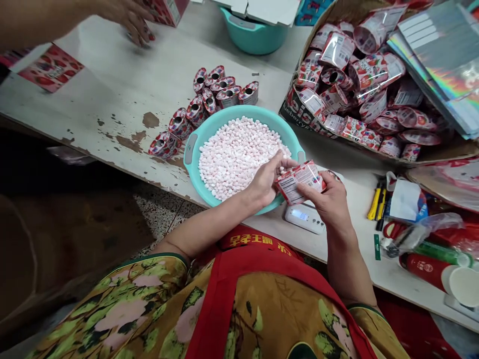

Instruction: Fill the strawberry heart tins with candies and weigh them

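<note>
My right hand (329, 199) is closed on a small red and white strawberry pouch (301, 180), held just above a small white digital scale (305, 218). My left hand (267, 179) pinches the pouch's left end, fingers closed, at the near right rim of a teal basin (190, 154) filled with pink and white candies (237, 154). Several filled pouches (209, 99) stand open-topped on the table behind the basin.
A cardboard box (295, 112) of empty pouches stands at the right. Another person's hand (130, 22) rests at the far left by a red carton. A second teal bowl (254, 37) sits at the back. Cutters, bags and a red bottle (422, 267) crowd the near right.
</note>
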`<state>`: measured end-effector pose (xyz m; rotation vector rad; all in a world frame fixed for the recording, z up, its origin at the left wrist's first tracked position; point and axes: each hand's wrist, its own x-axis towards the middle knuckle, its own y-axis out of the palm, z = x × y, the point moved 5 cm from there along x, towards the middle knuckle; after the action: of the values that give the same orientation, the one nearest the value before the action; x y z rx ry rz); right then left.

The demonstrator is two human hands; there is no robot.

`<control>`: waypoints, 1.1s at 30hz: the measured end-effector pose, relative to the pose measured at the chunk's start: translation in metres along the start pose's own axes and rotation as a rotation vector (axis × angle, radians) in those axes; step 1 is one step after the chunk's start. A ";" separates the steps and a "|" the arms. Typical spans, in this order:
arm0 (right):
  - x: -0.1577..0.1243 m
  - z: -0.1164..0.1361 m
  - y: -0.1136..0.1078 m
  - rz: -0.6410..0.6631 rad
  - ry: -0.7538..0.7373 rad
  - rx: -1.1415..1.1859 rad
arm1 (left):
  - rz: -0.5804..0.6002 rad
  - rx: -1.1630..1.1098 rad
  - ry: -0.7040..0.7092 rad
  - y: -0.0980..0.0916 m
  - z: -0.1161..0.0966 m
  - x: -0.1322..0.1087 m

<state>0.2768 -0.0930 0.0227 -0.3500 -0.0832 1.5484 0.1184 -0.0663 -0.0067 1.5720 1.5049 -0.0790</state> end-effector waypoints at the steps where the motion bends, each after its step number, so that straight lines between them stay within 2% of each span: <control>1: 0.001 -0.003 0.000 0.000 0.002 0.010 | -0.007 -0.009 -0.005 0.001 0.000 -0.001; 6: 0.001 -0.014 0.000 0.014 -0.020 0.149 | 0.011 -0.008 0.053 0.008 -0.010 -0.008; 10: -0.013 -0.027 -0.016 -0.034 -0.051 0.273 | 0.063 0.114 0.116 -0.007 -0.038 -0.009; 12: -0.025 -0.037 -0.035 -0.150 -0.112 0.346 | 0.045 0.224 0.240 -0.022 -0.061 -0.004; 14: -0.039 -0.049 -0.059 -0.326 -0.183 0.388 | 0.035 0.336 0.349 -0.035 -0.078 0.004; 16: -0.055 -0.063 -0.083 -0.529 -0.223 0.380 | 0.049 0.424 0.365 -0.044 -0.083 0.012; 18: -0.071 -0.077 -0.101 -0.689 -0.228 0.367 | 0.065 0.475 0.330 -0.047 -0.079 0.015; 21: -0.091 -0.095 -0.119 -0.830 -0.229 0.375 | 0.077 0.498 0.297 -0.042 -0.070 0.010; 27: -0.117 -0.127 -0.136 -0.980 -0.123 0.391 | 0.100 0.520 0.193 -0.026 -0.064 0.002; 30: -0.122 -0.137 -0.136 -0.994 -0.048 0.343 | 0.126 0.607 0.155 -0.015 -0.065 0.004; 33: -0.122 -0.143 -0.131 -0.966 0.004 0.295 | 0.180 0.749 0.158 0.007 -0.061 0.010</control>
<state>0.4376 -0.2350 -0.0567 -0.0460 -0.0114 0.5873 0.0944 -0.0185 0.0260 2.3441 1.5324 -0.4699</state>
